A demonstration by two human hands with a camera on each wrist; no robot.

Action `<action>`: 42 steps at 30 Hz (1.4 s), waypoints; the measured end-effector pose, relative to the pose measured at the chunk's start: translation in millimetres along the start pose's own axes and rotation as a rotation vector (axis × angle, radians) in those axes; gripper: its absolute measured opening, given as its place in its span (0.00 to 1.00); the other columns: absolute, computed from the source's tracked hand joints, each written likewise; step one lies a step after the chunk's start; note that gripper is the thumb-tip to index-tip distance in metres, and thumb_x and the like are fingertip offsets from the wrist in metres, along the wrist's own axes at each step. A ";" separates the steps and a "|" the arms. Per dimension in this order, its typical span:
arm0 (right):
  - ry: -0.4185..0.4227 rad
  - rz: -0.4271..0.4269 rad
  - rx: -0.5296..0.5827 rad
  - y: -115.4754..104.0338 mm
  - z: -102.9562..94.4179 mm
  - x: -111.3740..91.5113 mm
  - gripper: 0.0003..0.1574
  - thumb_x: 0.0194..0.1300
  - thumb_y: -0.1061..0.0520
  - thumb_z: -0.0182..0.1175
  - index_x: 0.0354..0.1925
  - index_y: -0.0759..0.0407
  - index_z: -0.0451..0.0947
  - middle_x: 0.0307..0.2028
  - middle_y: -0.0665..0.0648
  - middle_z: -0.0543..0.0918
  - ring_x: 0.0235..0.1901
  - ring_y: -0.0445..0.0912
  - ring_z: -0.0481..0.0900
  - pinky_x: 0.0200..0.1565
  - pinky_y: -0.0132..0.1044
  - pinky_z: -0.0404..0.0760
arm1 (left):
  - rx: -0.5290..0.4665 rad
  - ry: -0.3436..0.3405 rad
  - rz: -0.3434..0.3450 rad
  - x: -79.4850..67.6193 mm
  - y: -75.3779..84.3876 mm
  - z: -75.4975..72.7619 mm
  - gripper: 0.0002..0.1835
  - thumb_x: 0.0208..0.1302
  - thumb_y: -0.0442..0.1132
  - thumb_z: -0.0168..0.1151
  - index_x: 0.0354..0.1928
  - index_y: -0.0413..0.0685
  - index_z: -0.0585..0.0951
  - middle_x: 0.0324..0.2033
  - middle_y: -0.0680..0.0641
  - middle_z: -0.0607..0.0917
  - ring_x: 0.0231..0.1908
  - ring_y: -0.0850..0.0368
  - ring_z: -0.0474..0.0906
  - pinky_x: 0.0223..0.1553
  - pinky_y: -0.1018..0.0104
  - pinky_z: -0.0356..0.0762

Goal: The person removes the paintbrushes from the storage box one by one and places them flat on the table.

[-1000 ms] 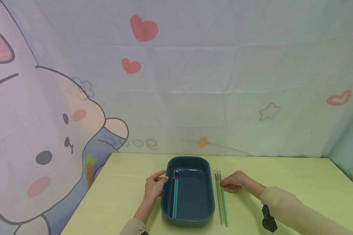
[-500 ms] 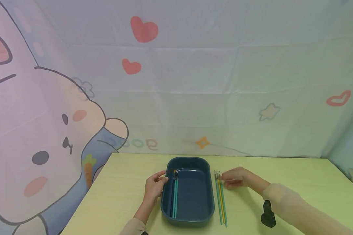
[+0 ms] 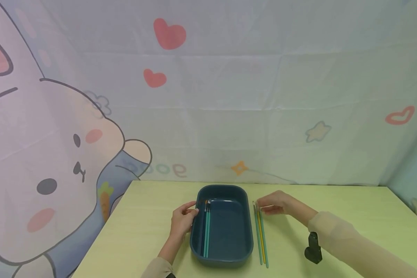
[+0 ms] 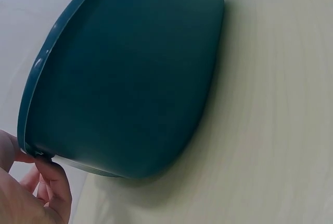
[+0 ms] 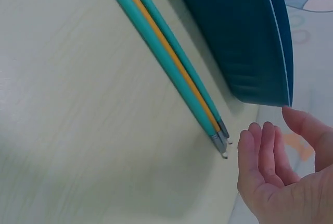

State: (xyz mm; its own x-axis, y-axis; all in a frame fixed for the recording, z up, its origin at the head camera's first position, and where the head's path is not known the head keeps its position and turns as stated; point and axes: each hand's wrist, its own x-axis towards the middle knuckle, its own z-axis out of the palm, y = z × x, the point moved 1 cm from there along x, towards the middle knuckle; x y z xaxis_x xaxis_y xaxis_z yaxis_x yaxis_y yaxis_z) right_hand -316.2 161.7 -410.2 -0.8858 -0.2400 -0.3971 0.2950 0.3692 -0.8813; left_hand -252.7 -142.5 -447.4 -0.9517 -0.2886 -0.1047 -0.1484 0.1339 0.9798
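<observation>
A dark blue-green rectangular basin (image 3: 229,235) stands on the table. My left hand (image 3: 182,221) pinches its left rim, thumb over the edge and fingers below it, as the left wrist view shows. Several slim paintbrushes (image 3: 206,233) lie lengthwise along the basin's left side. Right of the basin, two teal paintbrushes (image 5: 166,70) and a yellow paintbrush (image 5: 169,49) lie side by side on the tabletop, metal ends away from me. My right hand (image 3: 277,203) hovers by those ends, holding nothing. Its thumb is spread from its loosely bent fingers (image 5: 268,151).
The pale yellow table (image 3: 333,208) reaches back to a hanging cloth (image 3: 229,116) printed with hearts and a rabbit. A black wrist device (image 3: 313,249) hangs at my right sleeve (image 3: 337,231).
My right hand has come off the rightmost teal paintbrush's side and moved up and away toward the brushes' far ends. My left hand and the basin have stayed put.
</observation>
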 end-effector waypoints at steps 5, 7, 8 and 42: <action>0.014 -0.032 -0.019 -6.7 1.0 4.6 0.25 0.60 0.58 0.62 0.51 0.74 0.77 0.36 0.55 0.86 0.30 0.39 0.83 0.38 0.33 0.84 | 0.034 0.018 0.016 -0.2 -1.0 0.6 0.18 0.63 0.34 0.59 0.55 0.40 0.80 0.37 0.41 0.80 0.30 0.56 0.77 0.22 0.69 0.78; 0.018 -0.049 -0.033 -10.1 1.8 5.5 0.25 0.60 0.57 0.61 0.51 0.74 0.77 0.40 0.59 0.86 0.32 0.40 0.83 0.38 0.33 0.84 | 0.041 0.021 0.024 -0.3 -0.8 1.0 0.18 0.63 0.34 0.59 0.55 0.39 0.80 0.37 0.41 0.80 0.30 0.55 0.77 0.22 0.70 0.78; 0.020 -0.058 -0.039 -12.2 2.4 5.5 0.25 0.61 0.57 0.61 0.52 0.74 0.77 0.42 0.61 0.86 0.34 0.41 0.83 0.39 0.34 0.84 | 0.042 0.021 0.025 -0.4 -0.5 1.1 0.18 0.63 0.34 0.59 0.55 0.39 0.79 0.37 0.41 0.80 0.31 0.55 0.77 0.22 0.69 0.78; -0.008 -0.047 0.011 -52.8 58.6 27.3 0.27 0.60 0.57 0.63 0.55 0.70 0.75 0.50 0.68 0.82 0.31 0.42 0.82 0.37 0.33 0.83 | 0.026 0.034 0.030 1.3 0.0 0.5 0.18 0.62 0.34 0.61 0.54 0.38 0.80 0.37 0.41 0.80 0.31 0.56 0.75 0.22 0.68 0.78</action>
State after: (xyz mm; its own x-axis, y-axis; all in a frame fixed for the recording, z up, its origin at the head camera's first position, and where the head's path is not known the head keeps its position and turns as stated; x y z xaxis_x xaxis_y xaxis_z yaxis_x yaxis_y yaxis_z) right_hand -335.0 83.0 -389.6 -0.8958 -0.2644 -0.3571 0.2569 0.3477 -0.9017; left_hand -254.2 -142.4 -447.7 -0.9463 -0.3159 -0.0695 -0.1278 0.1677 0.9775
